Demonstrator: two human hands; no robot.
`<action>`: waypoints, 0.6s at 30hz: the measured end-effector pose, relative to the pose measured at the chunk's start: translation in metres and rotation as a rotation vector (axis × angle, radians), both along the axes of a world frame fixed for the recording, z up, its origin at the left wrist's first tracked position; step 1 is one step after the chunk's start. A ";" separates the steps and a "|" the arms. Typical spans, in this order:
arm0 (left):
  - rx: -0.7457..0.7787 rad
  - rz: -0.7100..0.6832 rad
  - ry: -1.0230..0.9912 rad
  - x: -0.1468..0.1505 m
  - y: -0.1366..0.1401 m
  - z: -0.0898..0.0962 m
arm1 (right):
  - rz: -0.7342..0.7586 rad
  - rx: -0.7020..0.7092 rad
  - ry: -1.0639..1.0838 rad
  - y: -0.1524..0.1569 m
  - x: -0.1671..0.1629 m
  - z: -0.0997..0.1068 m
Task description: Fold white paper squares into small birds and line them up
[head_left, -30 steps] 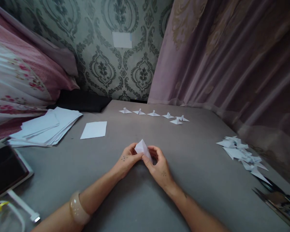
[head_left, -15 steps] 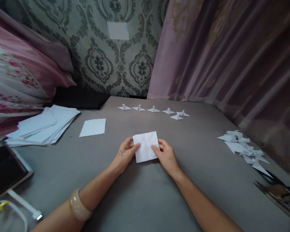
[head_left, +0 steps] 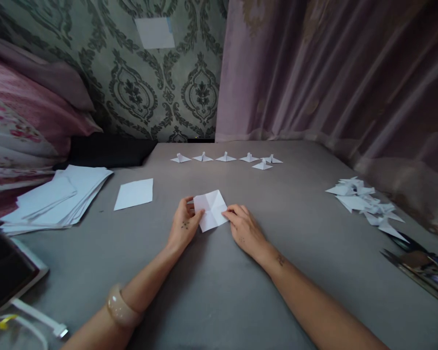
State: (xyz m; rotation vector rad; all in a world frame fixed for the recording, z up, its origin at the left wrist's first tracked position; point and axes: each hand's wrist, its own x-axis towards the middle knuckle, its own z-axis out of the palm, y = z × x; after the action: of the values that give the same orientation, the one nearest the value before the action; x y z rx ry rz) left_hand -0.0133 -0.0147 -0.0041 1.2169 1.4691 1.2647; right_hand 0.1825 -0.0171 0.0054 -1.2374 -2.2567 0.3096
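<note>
A small white square of paper (head_left: 212,209) with crossing creases is held above the grey table, tilted toward me. My left hand (head_left: 185,223) grips its left edge, thumb on the front and fingers behind. At the right edge, the thumb and fingertips of my right hand (head_left: 244,228) pinch the paper. Beyond my hands, several folded white paper cranes (head_left: 226,157) stand in a row, one of them slightly in front. Left of my hands lies another flat white square sheet (head_left: 134,194).
On the left, a stack of white paper (head_left: 58,201) lies behind a dark-screened device (head_left: 7,272) and a white cable (head_left: 40,318). To the right are a heap of folded paper pieces (head_left: 365,201) and scissors (head_left: 405,265) near a tray of small items (head_left: 423,277). Curtains (head_left: 277,73) hang behind.
The paper has turned and its crossing creases now show more. My right hand has shifted from a thumb-on-front hold to a fingertip pinch at the right edge. The camera view has shifted slightly.
</note>
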 end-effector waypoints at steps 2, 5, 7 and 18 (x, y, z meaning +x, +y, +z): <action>0.141 -0.001 0.261 -0.004 0.000 -0.003 | 0.005 -0.012 -0.048 -0.003 0.000 0.003; 0.351 -0.070 0.606 -0.009 -0.003 -0.001 | -0.024 -0.002 -0.068 -0.006 0.001 0.004; 0.426 -0.200 0.709 -0.010 -0.007 0.004 | -0.040 0.011 -0.063 -0.007 0.003 0.003; 0.363 -0.430 0.620 -0.003 -0.016 0.012 | -0.010 -0.066 -0.005 -0.001 0.013 0.003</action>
State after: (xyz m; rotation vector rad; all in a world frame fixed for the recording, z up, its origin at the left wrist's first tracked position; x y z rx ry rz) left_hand -0.0159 -0.0304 0.0075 2.1793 1.2946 0.9138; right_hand 0.1954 -0.0183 0.0083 -1.2845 -2.2604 0.3802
